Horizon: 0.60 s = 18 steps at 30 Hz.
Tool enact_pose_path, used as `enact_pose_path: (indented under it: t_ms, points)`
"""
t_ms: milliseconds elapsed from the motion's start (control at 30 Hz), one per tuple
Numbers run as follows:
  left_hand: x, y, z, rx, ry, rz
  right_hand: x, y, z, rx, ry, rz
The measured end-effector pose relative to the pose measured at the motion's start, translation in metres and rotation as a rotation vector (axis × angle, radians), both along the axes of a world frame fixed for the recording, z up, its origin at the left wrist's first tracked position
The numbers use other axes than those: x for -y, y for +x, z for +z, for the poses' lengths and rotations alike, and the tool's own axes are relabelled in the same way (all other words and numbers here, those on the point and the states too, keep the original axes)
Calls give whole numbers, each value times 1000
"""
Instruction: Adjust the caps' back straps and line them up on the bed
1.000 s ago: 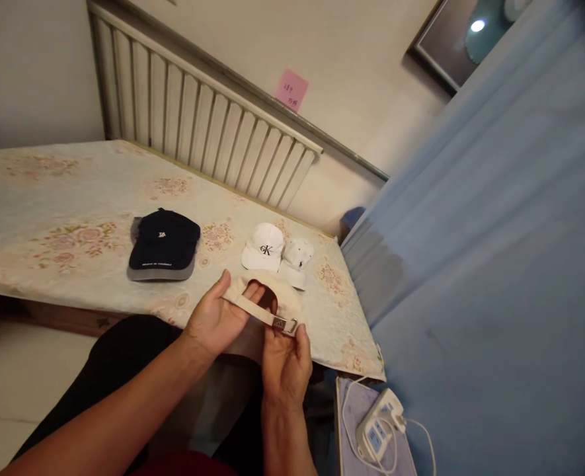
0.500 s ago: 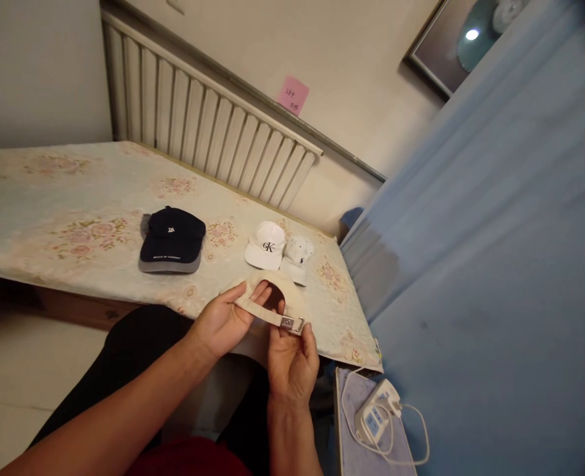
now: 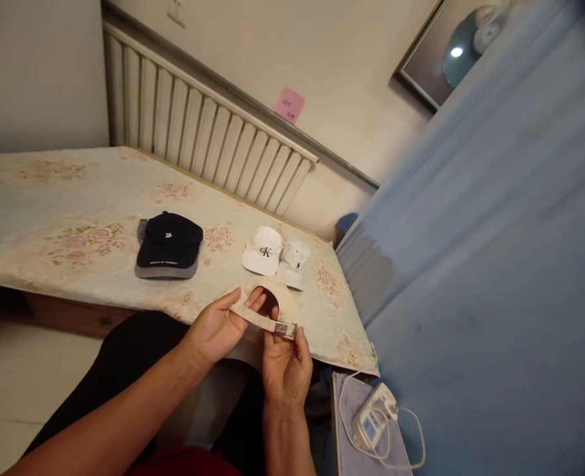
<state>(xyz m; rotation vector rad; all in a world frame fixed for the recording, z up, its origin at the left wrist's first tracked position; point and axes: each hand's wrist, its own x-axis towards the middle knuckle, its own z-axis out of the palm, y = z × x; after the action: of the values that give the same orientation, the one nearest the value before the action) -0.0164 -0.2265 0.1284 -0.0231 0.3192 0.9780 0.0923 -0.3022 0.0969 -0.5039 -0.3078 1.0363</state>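
Note:
I hold a beige cap (image 3: 283, 296) over the near edge of the bed, its back strap turned toward me. My left hand (image 3: 217, 327) grips the strap from the left, thumb on top. My right hand (image 3: 285, 367) pinches the strap's metal buckle (image 3: 287, 329) from below. Beyond the cap, a white cap with a black logo (image 3: 262, 250) and a second white cap (image 3: 293, 263) lie side by side on the bed. A navy cap with a grey brim (image 3: 168, 244) lies further left.
The bed has a floral cover (image 3: 64, 218) and a slatted white headboard (image 3: 207, 132). A blue curtain (image 3: 495, 231) fills the right side. A white power strip with cable (image 3: 371, 420) lies on a small surface at the lower right. A pink note (image 3: 289, 104) sticks to the wall.
The view has shifted slightly. Both hands keep their hold on the beige cap's strap and buckle, with only small finger movement.

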Motion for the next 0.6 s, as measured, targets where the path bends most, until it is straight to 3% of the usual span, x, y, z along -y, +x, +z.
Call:
enact_pose_path:
  t_ms: [600]
  points:
    - [-20, -4, -21, 2, -24, -8, -19, -2, -10, -10, -38, -1]
